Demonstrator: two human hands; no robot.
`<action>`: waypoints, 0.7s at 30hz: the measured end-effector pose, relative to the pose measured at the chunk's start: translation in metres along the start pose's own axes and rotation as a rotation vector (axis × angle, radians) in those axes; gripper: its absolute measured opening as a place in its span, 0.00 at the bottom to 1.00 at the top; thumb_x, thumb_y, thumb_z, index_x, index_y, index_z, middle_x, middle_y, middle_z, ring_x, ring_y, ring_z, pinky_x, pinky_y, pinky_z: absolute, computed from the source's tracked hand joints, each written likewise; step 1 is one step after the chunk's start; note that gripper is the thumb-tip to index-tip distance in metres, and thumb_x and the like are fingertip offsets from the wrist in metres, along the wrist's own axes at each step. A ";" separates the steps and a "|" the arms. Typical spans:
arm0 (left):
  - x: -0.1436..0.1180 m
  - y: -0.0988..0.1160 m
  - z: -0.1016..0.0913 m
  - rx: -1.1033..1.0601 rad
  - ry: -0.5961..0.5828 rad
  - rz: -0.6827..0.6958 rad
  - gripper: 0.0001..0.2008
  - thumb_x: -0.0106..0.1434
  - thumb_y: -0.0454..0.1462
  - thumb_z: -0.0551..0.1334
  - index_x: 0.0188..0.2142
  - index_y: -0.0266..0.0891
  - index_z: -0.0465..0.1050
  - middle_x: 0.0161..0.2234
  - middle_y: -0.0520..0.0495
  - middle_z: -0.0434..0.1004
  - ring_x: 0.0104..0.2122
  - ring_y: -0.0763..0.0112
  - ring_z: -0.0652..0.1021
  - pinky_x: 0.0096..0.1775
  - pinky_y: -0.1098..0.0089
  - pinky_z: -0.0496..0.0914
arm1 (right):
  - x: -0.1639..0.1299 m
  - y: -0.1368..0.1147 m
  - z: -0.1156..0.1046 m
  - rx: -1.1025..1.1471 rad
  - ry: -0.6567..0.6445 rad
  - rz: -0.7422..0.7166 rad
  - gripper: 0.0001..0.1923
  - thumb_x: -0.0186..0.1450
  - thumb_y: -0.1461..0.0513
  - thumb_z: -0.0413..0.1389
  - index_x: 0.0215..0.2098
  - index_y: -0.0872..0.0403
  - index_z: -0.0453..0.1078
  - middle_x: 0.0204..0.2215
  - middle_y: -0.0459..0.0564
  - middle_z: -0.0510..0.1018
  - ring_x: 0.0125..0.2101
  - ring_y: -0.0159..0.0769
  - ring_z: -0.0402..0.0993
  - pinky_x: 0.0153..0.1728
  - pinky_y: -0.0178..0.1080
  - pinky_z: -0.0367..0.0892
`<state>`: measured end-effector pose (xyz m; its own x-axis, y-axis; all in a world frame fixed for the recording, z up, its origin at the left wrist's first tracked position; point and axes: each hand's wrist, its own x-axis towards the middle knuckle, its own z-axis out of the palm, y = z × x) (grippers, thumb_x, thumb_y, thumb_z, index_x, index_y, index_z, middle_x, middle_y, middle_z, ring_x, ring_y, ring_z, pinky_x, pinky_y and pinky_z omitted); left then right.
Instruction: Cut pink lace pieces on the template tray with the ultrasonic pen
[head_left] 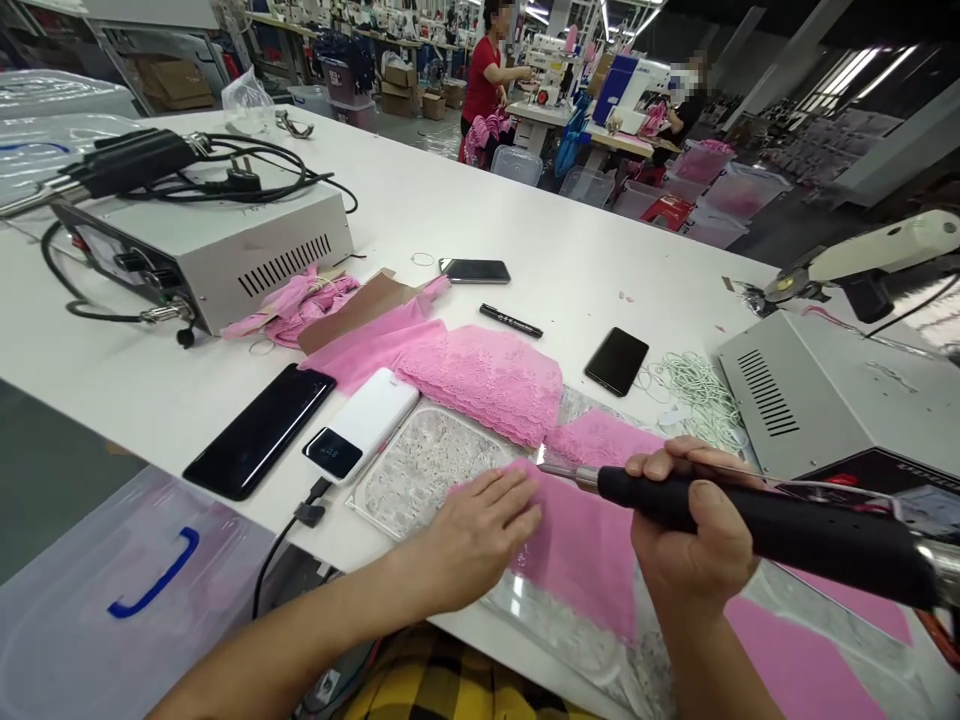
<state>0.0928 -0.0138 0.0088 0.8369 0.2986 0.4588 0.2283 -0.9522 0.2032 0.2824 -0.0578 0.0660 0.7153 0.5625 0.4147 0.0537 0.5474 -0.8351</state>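
Two bare hands meet at a pink cloth piece (pixel 581 550), which lies on a marbled board (pixel 435 465). The left hand (pixel 480 530) rests flat on the cloth's left edge, gripping nothing; the right hand (pixel 694 555) is wrapped round a black-handled tool (pixel 810 528), its metal tip at the cloth's far edge, though contact is hard to judge. Left of the cloth is a white power bank (pixel 367 425); beyond the cloth, folded pink lace (pixel 487 380), then a black marker (pixel 511 320); farthest, a person in red (pixel 481 88).
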 end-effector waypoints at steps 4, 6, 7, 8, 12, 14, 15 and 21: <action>0.002 -0.003 0.005 0.028 -0.064 -0.004 0.15 0.67 0.32 0.55 0.53 0.32 0.70 0.58 0.36 0.71 0.60 0.54 0.70 0.59 0.56 0.67 | -0.002 0.009 0.003 0.005 -0.036 0.011 0.07 0.54 0.62 0.58 0.33 0.52 0.72 0.32 0.45 0.74 0.25 0.29 0.69 0.27 0.40 0.71; 0.001 -0.004 0.006 0.029 -0.078 -0.008 0.14 0.69 0.33 0.54 0.52 0.33 0.70 0.57 0.38 0.72 0.60 0.56 0.70 0.59 0.56 0.66 | -0.003 0.012 0.003 0.012 -0.038 0.014 0.07 0.55 0.62 0.58 0.34 0.51 0.72 0.33 0.45 0.74 0.25 0.29 0.69 0.28 0.40 0.71; 0.001 -0.004 0.006 0.027 -0.081 -0.015 0.13 0.70 0.33 0.54 0.52 0.34 0.70 0.57 0.38 0.72 0.60 0.57 0.70 0.59 0.56 0.66 | -0.003 0.013 0.003 0.012 -0.039 0.017 0.07 0.55 0.62 0.58 0.34 0.51 0.72 0.33 0.45 0.74 0.25 0.29 0.69 0.28 0.40 0.71; 0.001 -0.004 0.007 0.025 -0.082 -0.020 0.13 0.71 0.34 0.54 0.52 0.34 0.70 0.56 0.38 0.72 0.60 0.57 0.69 0.59 0.56 0.66 | -0.003 0.014 0.003 0.013 -0.041 0.021 0.07 0.55 0.62 0.58 0.34 0.51 0.72 0.33 0.45 0.73 0.25 0.29 0.69 0.28 0.40 0.71; 0.002 -0.003 0.007 0.016 -0.088 -0.022 0.13 0.72 0.36 0.53 0.52 0.35 0.70 0.56 0.39 0.72 0.61 0.57 0.68 0.59 0.55 0.65 | -0.003 0.015 0.005 0.025 -0.050 0.038 0.08 0.55 0.62 0.58 0.34 0.51 0.71 0.34 0.44 0.73 0.25 0.29 0.69 0.29 0.40 0.72; 0.002 -0.003 0.006 0.016 -0.085 -0.022 0.13 0.72 0.36 0.53 0.52 0.35 0.69 0.56 0.39 0.72 0.61 0.56 0.68 0.59 0.55 0.64 | -0.004 0.015 0.006 0.028 -0.053 0.037 0.08 0.55 0.62 0.58 0.34 0.51 0.71 0.34 0.44 0.73 0.25 0.29 0.68 0.29 0.40 0.71; 0.003 -0.003 0.006 0.016 -0.081 -0.024 0.13 0.72 0.36 0.53 0.52 0.35 0.69 0.56 0.39 0.72 0.61 0.56 0.68 0.59 0.55 0.64 | -0.004 0.015 0.007 0.028 -0.053 0.034 0.08 0.55 0.62 0.58 0.34 0.51 0.71 0.34 0.44 0.73 0.25 0.29 0.68 0.29 0.40 0.71; 0.004 -0.003 0.002 0.010 -0.095 -0.024 0.14 0.71 0.36 0.53 0.53 0.35 0.69 0.55 0.39 0.71 0.61 0.54 0.68 0.59 0.54 0.65 | -0.005 0.014 0.006 0.005 -0.075 0.028 0.08 0.55 0.62 0.58 0.34 0.51 0.71 0.33 0.45 0.72 0.25 0.29 0.68 0.29 0.40 0.72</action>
<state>0.0966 -0.0102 0.0084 0.8746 0.3139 0.3694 0.2530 -0.9456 0.2044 0.2749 -0.0489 0.0541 0.6623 0.6225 0.4169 0.0308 0.5333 -0.8453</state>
